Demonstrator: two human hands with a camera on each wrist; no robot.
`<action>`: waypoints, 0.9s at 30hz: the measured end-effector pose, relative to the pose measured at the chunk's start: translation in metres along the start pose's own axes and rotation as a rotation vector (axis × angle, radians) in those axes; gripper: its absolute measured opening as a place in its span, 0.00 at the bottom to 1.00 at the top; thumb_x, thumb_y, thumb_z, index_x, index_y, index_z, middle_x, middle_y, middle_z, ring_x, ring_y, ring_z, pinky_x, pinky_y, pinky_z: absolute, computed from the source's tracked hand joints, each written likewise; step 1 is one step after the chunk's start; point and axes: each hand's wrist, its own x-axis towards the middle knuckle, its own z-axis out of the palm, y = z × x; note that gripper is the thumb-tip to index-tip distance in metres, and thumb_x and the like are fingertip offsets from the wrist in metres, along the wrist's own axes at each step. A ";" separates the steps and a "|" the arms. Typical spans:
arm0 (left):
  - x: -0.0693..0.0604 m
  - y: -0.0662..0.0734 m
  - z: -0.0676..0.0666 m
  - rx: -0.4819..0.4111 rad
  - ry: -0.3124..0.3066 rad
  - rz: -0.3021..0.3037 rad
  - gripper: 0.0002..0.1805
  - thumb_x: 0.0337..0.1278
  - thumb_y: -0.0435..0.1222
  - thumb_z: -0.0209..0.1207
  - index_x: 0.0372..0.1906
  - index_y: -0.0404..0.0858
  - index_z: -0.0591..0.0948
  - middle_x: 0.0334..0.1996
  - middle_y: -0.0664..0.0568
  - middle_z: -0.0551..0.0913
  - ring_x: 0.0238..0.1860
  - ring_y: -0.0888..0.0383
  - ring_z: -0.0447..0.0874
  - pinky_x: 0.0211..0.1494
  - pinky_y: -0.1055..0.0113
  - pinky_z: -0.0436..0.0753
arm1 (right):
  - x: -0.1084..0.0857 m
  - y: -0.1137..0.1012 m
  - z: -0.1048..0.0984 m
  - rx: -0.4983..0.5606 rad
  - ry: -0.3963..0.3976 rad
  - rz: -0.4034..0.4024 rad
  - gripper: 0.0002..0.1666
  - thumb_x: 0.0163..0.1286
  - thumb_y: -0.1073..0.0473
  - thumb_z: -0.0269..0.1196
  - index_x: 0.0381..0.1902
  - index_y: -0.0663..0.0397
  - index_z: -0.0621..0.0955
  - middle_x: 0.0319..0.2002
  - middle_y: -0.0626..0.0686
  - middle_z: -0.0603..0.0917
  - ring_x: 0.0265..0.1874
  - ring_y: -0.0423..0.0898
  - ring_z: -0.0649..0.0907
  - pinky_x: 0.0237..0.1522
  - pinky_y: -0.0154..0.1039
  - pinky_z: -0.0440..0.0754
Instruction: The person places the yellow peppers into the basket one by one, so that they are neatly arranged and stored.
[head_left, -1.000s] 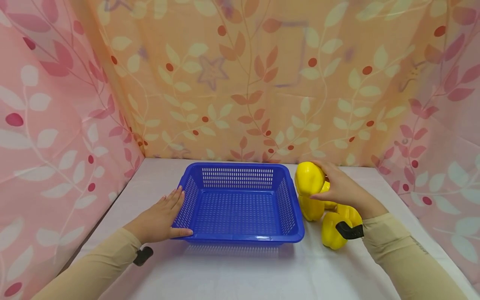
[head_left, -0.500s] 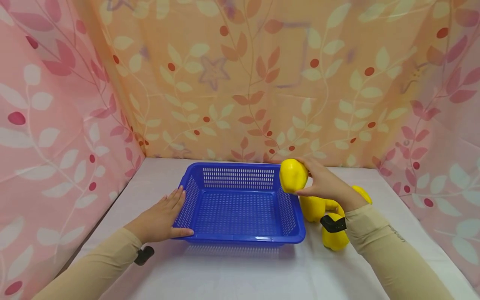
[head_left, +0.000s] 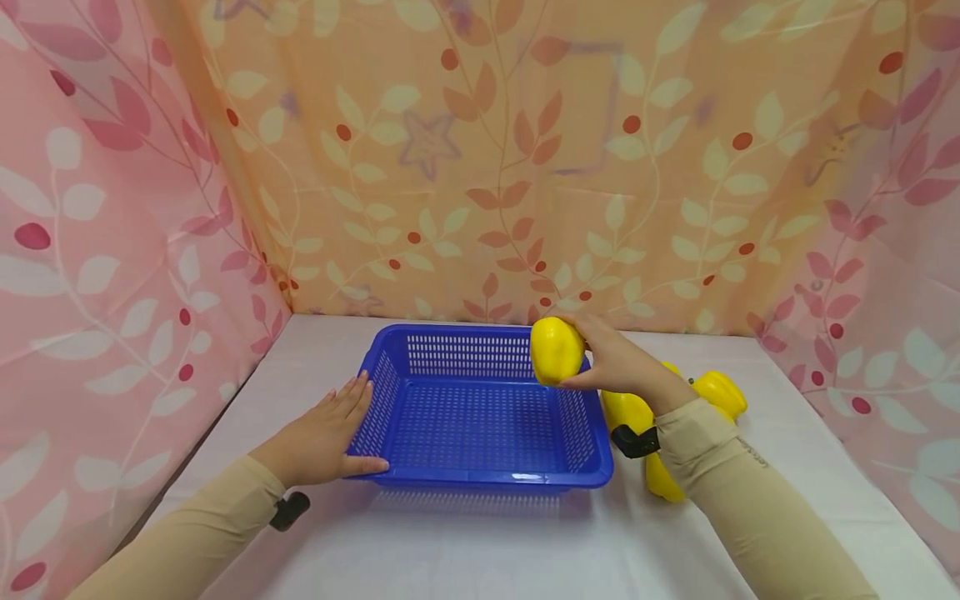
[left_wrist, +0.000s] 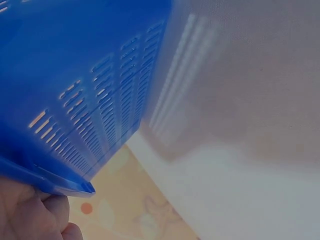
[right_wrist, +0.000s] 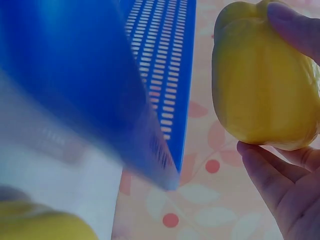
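A yellow bell pepper (head_left: pixel 557 351) hangs over the right rim of the blue plastic basket (head_left: pixel 480 477). My right hand (head_left: pixel 617 367) grips it between thumb and fingers. In the right wrist view the same pepper (right_wrist: pixel 265 80) is upright, with the thumb at its top and fingertips at its lower end. At the basket's near left corner rests my left hand (head_left: pixel 322 437), its straight fingers on the left rim and its thumb on the front rim. The left wrist view shows part of that hand (left_wrist: pixel 32 212) against the basket's rim and slotted side.
Several more yellow peppers lie on the white cloth right of the basket, among them one (head_left: pixel 720 392) beyond the right wrist and one (head_left: pixel 626 410) against the basket. The right forearm partly hides them. Patterned curtains (head_left: pixel 480 167) stand behind and on both sides.
My right hand has carried the pepper leftward, from above the other peppers to over the basket's right rim. The left hand and the basket have stayed put.
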 end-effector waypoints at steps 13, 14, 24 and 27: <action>0.000 0.001 -0.001 0.000 -0.007 -0.007 0.62 0.42 0.74 0.43 0.68 0.26 0.52 0.70 0.35 0.45 0.70 0.41 0.43 0.67 0.44 0.51 | 0.024 -0.012 0.016 -0.072 -0.018 -0.067 0.58 0.43 0.45 0.75 0.68 0.48 0.57 0.64 0.52 0.64 0.56 0.50 0.69 0.58 0.51 0.70; 0.000 0.002 -0.001 -0.002 -0.007 -0.008 0.61 0.42 0.73 0.44 0.68 0.26 0.52 0.70 0.35 0.45 0.70 0.41 0.43 0.67 0.44 0.51 | 0.026 -0.013 0.017 -0.083 -0.015 -0.067 0.58 0.42 0.45 0.75 0.68 0.48 0.58 0.63 0.52 0.64 0.56 0.49 0.69 0.58 0.51 0.69; 0.000 0.001 0.000 -0.008 -0.006 -0.014 0.60 0.44 0.71 0.48 0.68 0.27 0.51 0.70 0.36 0.44 0.70 0.41 0.42 0.67 0.44 0.51 | 0.040 -0.027 0.032 -0.023 -0.059 -0.060 0.52 0.43 0.47 0.75 0.64 0.43 0.62 0.53 0.47 0.70 0.49 0.45 0.72 0.53 0.46 0.74; 0.000 0.000 0.001 -0.005 -0.009 -0.019 0.60 0.44 0.71 0.48 0.68 0.27 0.50 0.70 0.36 0.44 0.70 0.41 0.42 0.67 0.44 0.51 | 0.045 -0.029 0.038 -0.031 -0.063 -0.076 0.52 0.42 0.47 0.75 0.64 0.43 0.62 0.53 0.46 0.70 0.49 0.44 0.71 0.53 0.45 0.74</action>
